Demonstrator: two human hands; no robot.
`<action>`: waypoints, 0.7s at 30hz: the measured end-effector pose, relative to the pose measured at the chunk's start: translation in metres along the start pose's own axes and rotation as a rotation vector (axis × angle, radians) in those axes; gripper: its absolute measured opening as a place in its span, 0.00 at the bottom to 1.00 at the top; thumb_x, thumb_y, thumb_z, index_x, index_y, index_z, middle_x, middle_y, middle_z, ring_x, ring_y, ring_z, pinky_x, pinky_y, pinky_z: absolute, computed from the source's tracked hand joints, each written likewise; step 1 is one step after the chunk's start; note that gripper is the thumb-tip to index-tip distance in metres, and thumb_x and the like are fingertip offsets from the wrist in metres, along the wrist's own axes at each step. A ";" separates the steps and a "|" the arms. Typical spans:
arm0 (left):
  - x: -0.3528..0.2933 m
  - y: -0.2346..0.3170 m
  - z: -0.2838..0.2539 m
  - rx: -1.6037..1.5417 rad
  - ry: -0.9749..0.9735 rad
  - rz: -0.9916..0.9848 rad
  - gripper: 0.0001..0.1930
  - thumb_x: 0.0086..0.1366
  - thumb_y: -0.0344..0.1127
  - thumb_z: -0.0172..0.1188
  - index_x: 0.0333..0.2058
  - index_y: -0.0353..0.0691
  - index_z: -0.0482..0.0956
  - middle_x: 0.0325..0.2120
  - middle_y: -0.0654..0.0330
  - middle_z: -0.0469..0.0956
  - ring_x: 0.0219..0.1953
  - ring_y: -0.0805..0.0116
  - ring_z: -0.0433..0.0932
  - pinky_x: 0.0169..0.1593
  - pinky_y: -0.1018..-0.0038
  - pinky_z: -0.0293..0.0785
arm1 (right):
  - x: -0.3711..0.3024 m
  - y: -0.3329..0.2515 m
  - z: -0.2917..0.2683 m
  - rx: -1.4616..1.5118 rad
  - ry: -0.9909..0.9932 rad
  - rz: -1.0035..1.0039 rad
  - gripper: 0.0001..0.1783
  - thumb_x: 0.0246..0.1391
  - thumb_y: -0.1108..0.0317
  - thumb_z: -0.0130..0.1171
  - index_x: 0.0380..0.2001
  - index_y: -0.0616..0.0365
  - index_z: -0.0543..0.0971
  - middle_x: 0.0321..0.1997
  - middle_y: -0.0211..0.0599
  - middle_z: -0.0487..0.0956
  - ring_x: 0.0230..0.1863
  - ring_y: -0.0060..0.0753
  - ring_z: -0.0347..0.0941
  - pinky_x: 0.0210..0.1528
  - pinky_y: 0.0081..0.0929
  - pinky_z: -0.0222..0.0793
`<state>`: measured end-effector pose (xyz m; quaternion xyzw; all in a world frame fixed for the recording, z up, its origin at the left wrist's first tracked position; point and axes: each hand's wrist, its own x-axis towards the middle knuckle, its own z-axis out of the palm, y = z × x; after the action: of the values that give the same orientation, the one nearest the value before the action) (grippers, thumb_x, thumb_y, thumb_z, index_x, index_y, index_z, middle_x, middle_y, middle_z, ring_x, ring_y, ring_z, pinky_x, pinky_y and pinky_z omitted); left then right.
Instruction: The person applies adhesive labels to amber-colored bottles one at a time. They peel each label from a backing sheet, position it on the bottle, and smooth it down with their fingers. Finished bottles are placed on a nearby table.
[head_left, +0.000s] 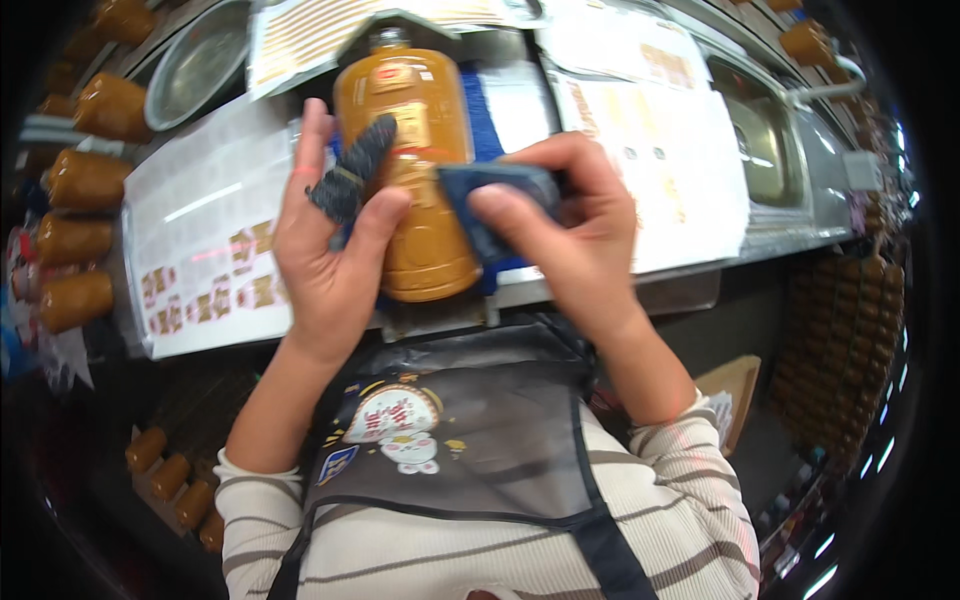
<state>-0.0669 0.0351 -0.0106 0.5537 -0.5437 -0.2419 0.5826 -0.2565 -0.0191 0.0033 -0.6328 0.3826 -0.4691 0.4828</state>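
Observation:
A large amber-brown bottle [428,262] with several labels on its front lies on a blue rest [482,125] in front of me, its neck pointing away. My left hand [330,240] is at the bottle's left side, fingers stretched upward. Between its thumb and fingers is a crumpled dark grey cloth [352,172], partly over the bottle's edge. On the right, my right hand [575,225] grips a dark blue flat pad [480,195], thumb on top and fingers curled behind. The pad overlaps the bottle's right side in view; blur hides whether it touches.
Sheets of labels lie left [200,220] and right [640,170] of the bottle, with a striped sheet [330,30] behind. A metal basin [200,65] stands far left. A sink [765,140] is at the right. Several brown bottles [80,240] line the left edge; more are stacked lower right.

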 end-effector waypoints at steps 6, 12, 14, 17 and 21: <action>0.013 0.016 -0.014 0.639 -0.374 0.391 0.18 0.66 0.51 0.61 0.44 0.46 0.88 0.69 0.39 0.58 0.71 0.39 0.55 0.70 0.42 0.40 | 0.004 0.019 -0.061 0.138 0.171 0.219 0.10 0.55 0.75 0.65 0.41 0.63 0.79 0.37 0.31 0.79 0.37 0.19 0.76 0.41 0.19 0.74; -0.006 0.008 -0.025 0.225 -0.156 0.157 0.20 0.69 0.44 0.59 0.49 0.33 0.84 0.69 0.38 0.58 0.71 0.47 0.58 0.70 0.56 0.53 | 0.003 0.018 -0.175 -0.862 0.129 0.528 0.18 0.50 0.57 0.70 0.27 0.63 0.79 0.29 0.40 0.81 0.30 0.27 0.75 0.35 0.27 0.69; -0.014 -0.005 -0.027 0.098 -0.082 0.087 0.26 0.75 0.37 0.47 0.63 0.23 0.65 0.71 0.45 0.56 0.74 0.54 0.53 0.73 0.61 0.47 | 0.005 0.033 -0.194 -1.295 0.029 0.499 0.27 0.43 0.48 0.73 0.30 0.63 0.78 0.35 0.49 0.81 0.37 0.42 0.77 0.40 0.35 0.71; -0.015 -0.011 -0.037 0.191 -0.098 0.023 0.24 0.75 0.34 0.45 0.64 0.24 0.65 0.70 0.46 0.57 0.73 0.55 0.54 0.73 0.62 0.49 | 0.020 0.043 -0.224 -1.256 0.025 0.572 0.34 0.39 0.43 0.74 0.35 0.64 0.78 0.39 0.52 0.79 0.44 0.49 0.76 0.45 0.39 0.70; -0.017 -0.012 -0.038 0.141 -0.025 -0.042 0.23 0.75 0.33 0.45 0.63 0.26 0.67 0.70 0.47 0.58 0.72 0.57 0.57 0.72 0.62 0.51 | 0.049 0.045 -0.259 -1.541 0.121 0.654 0.44 0.39 0.45 0.75 0.54 0.61 0.72 0.55 0.52 0.75 0.54 0.53 0.75 0.54 0.44 0.71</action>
<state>-0.0335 0.0614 -0.0196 0.6017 -0.5548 -0.2219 0.5301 -0.4942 -0.1406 -0.0049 -0.6164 0.7855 0.0541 0.0058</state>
